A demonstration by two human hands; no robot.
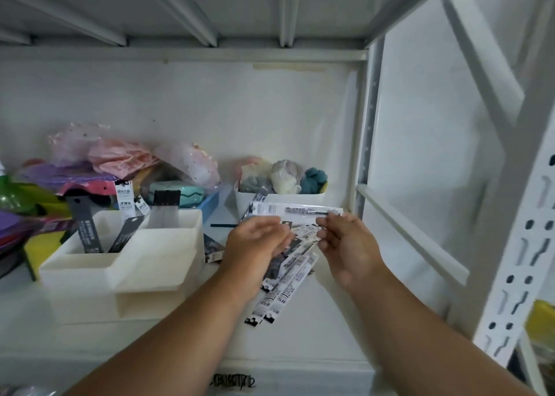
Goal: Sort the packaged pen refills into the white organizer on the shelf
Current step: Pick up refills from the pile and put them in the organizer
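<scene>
Nearest, at 6 o'clock, two bare forearms reach up onto the shelf [300, 350]. The left hand [255, 239] grips a fan of refill packs [285, 278] that trails down toward 5 o'clock, their printed ends hanging just above the shelf. The right hand [345, 245], at 3 o'clock of the left one, pinches the right end of a single pack [297, 209], held level just above both hands; the left fingertips [277, 220] seem to touch its left end, though this is hard to tell.

At 9 o'clock of the hands stands the white organizer [156, 263], with dark packs [87, 230] upright in its rear compartments; the front compartment shows nothing inside. More loose packs [213, 248] lie on the shelf between organizer and left hand.

Farther back, at 12 o'clock, a white bin [282, 200] holds balled cloth items. At 10 o'clock is a heap of pink and purple bags [120, 158] against the back wall.
</scene>
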